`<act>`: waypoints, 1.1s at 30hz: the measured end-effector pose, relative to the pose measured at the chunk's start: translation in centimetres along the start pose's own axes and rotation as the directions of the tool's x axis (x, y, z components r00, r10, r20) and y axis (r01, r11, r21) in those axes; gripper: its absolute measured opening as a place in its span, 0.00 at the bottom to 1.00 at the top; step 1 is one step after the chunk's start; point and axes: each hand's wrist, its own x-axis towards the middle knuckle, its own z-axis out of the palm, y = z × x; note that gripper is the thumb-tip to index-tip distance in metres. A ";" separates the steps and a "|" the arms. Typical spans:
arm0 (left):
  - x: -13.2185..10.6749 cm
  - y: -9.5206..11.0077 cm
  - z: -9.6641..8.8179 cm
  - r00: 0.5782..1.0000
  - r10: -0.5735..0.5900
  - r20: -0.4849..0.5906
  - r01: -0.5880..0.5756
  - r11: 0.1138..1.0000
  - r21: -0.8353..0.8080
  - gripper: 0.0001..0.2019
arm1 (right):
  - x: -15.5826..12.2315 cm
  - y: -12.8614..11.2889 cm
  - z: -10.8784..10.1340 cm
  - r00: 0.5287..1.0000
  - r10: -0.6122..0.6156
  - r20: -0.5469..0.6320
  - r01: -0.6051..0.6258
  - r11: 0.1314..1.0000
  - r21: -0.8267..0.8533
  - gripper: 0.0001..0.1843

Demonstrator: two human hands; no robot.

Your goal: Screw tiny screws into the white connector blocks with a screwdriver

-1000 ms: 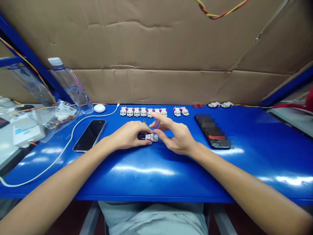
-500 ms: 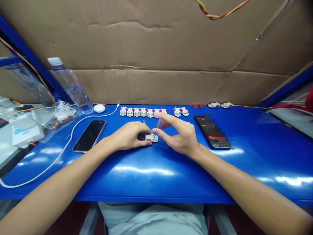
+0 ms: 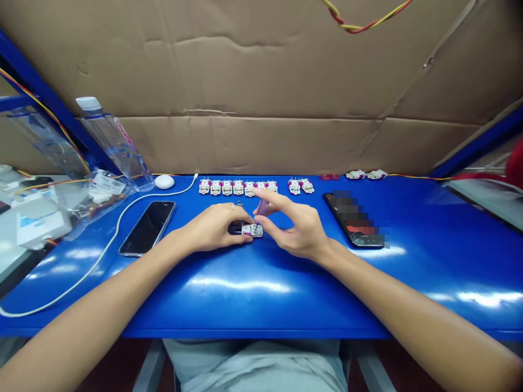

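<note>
My left hand (image 3: 220,225) rests on the blue table, thumb and fingers closed on a small white plug part (image 3: 252,231) that lies on the surface. Metal prongs seem to stick out from the part's left end, partly hidden by the hand. Between thumb and fingertips my right hand (image 3: 296,223) grips a screwdriver (image 3: 262,207) with a see-through purple handle. Its thin shaft points down, tip at the plug part. A few small screws (image 3: 239,203) lie just behind my left hand.
Several similar plug parts (image 3: 226,188) stand in a row at the back, with two more (image 3: 301,186) right of them. Phones lie left (image 3: 147,228) and right (image 3: 353,220). A white cable (image 3: 116,231), a water bottle (image 3: 118,144) and small red pieces (image 3: 329,177) are on the table (image 3: 245,305).
The fingers of my right hand have shifted slightly around the screwdriver handle, which now stands more plainly in view. My left hand keeps its hold, and the view has moved a little.
</note>
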 end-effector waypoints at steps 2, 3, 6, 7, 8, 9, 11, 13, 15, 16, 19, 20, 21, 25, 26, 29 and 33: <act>0.0 0.1 0.0 1.000 0.000 -0.003 0.000 1.000 -0.008 0.09 | 0.1 0.0 -0.1 1.000 -0.016 -0.026 0.016 1.000 -0.019 0.28; 0.0 0.1 -0.1 1.000 -0.002 -0.002 0.002 1.000 -0.010 0.09 | 0.1 -0.1 -0.1 1.000 -0.012 -0.025 0.011 1.000 -0.024 0.29; 0.0 0.1 -0.1 1.000 -0.015 0.006 0.015 1.000 -0.005 0.09 | 0.1 -0.1 0.0 0.999 0.034 0.017 -0.033 0.999 -0.010 0.31; -0.1 0.2 -0.1 1.000 -0.018 0.008 0.018 1.000 -0.003 0.10 | 0.0 -0.1 0.0 0.999 0.041 0.024 -0.041 0.999 -0.006 0.32; -0.1 0.2 -0.1 1.000 -0.019 0.010 0.019 1.000 -0.003 0.10 | 0.0 -0.1 0.0 0.999 0.041 0.020 -0.041 0.999 -0.007 0.32; -0.1 0.2 -0.1 1.000 -0.019 0.011 0.019 1.000 -0.003 0.11 | 0.1 -0.1 0.1 0.999 0.037 0.009 -0.037 0.999 -0.012 0.31; -0.1 0.3 -0.2 1.000 -0.017 0.010 0.017 1.000 0.003 0.11 | 0.1 -0.2 0.1 1.000 0.020 -0.024 -0.021 0.999 -0.025 0.30; -0.1 0.3 -0.2 1.000 -0.015 0.011 0.015 1.000 0.012 0.10 | 0.1 -0.2 0.2 0.999 0.005 -0.035 -0.005 1.000 -0.021 0.31; -0.1 0.4 -0.2 1.000 -0.011 0.010 0.011 1.000 0.014 0.10 | 0.1 -0.3 0.3 1.000 0.007 -0.009 -0.007 1.000 0.009 0.33; -0.1 0.3 -0.2 1.000 -0.010 0.011 0.010 1.000 0.014 0.09 | 0.1 -0.3 0.3 1.000 0.011 0.010 -0.011 0.999 0.030 0.34; 0.0 0.2 -0.1 1.000 -0.009 0.014 0.009 1.000 0.010 0.09 | 0.1 -0.4 0.3 0.999 0.035 0.040 -0.038 0.997 0.074 0.35; 0.0 0.2 -0.1 1.000 -0.010 0.016 0.010 1.000 0.008 0.09 | 0.1 -0.4 0.3 0.999 0.038 0.032 -0.040 0.996 0.075 0.34; 0.0 0.1 -0.1 1.000 -0.010 0.017 0.010 1.000 0.004 0.09 | 0.1 -0.4 0.3 0.999 0.033 0.020 -0.035 0.997 0.071 0.33; -0.1 -0.1 0.0 1.000 -0.004 0.013 0.004 1.000 -0.010 0.10 | 0.0 -0.4 0.1 1.000 -0.013 0.010 0.012 0.997 0.073 0.28; -0.1 -0.1 0.0 1.000 -0.001 0.007 0.001 1.000 -0.008 0.11 | 0.1 -0.3 0.1 0.999 -0.019 0.028 0.017 0.996 0.085 0.28; -0.1 0.0 0.0 1.000 0.005 0.002 -0.005 1.000 -0.005 0.10 | 0.1 -0.2 0.1 0.998 -0.005 0.056 0.000 0.995 0.096 0.28; -0.1 0.0 -0.1 1.000 -0.006 0.011 0.006 1.000 -0.003 0.11 | 0.2 0.0 0.0 1.000 -0.010 -0.013 0.011 0.999 0.051 0.25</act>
